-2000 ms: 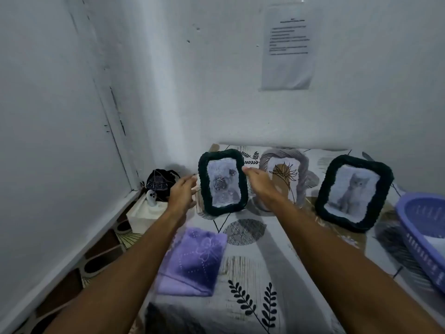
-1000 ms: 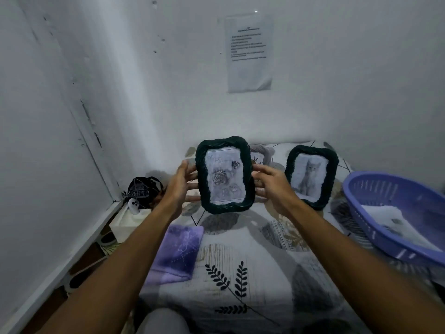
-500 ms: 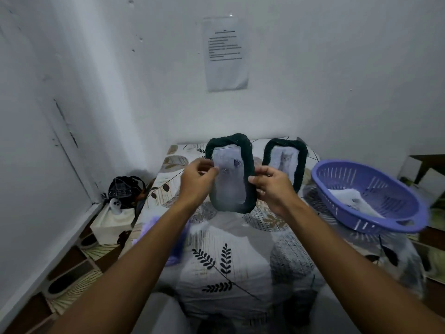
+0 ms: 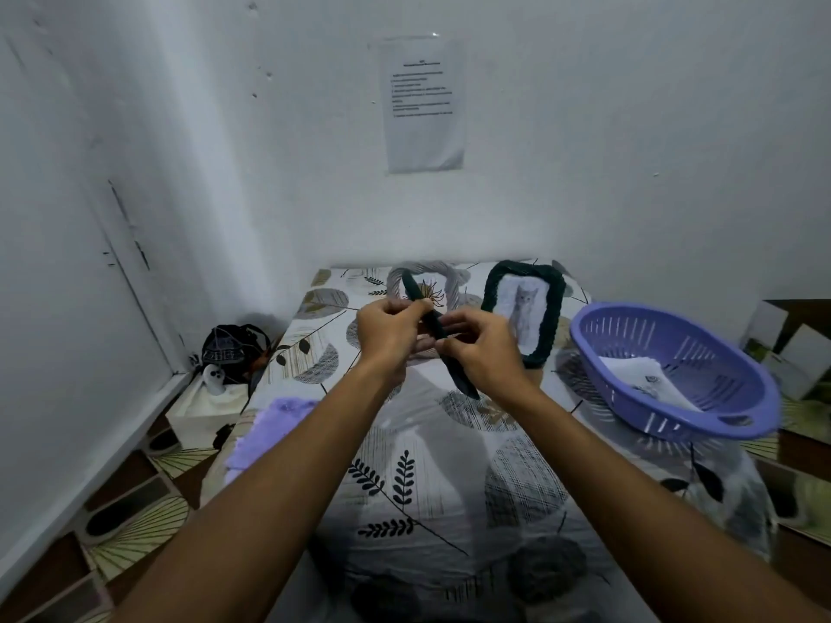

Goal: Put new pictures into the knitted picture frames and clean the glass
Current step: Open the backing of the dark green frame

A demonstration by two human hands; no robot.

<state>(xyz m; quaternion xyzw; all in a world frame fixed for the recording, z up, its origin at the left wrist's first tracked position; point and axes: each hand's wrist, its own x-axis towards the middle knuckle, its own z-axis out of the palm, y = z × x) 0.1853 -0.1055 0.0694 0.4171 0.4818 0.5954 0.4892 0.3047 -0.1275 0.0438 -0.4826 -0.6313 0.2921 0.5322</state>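
I hold a dark green knitted frame (image 4: 434, 326) edge-on above the table, so its picture is hidden. My left hand (image 4: 387, 332) grips its left side and my right hand (image 4: 481, 348) grips its right side. Behind it a grey knitted frame (image 4: 451, 281) leans against the wall. To its right stands a second dark green frame (image 4: 551, 299) with a cat picture. A purple cloth (image 4: 270, 424) lies at the table's left edge.
A purple plastic basket (image 4: 719, 424) with printed sheets (image 4: 647, 379) sits at the table's right. The table (image 4: 449, 510) wears a leaf-patterned cloth. A white box (image 4: 202, 406) with a dark bag (image 4: 231, 346) stands on the floor at left. A paper notice (image 4: 422, 105) hangs on the wall.
I picked the green frame with the flower picture up from the wall, brought it toward me and turned it until it is edge-on. The view swung toward the right.
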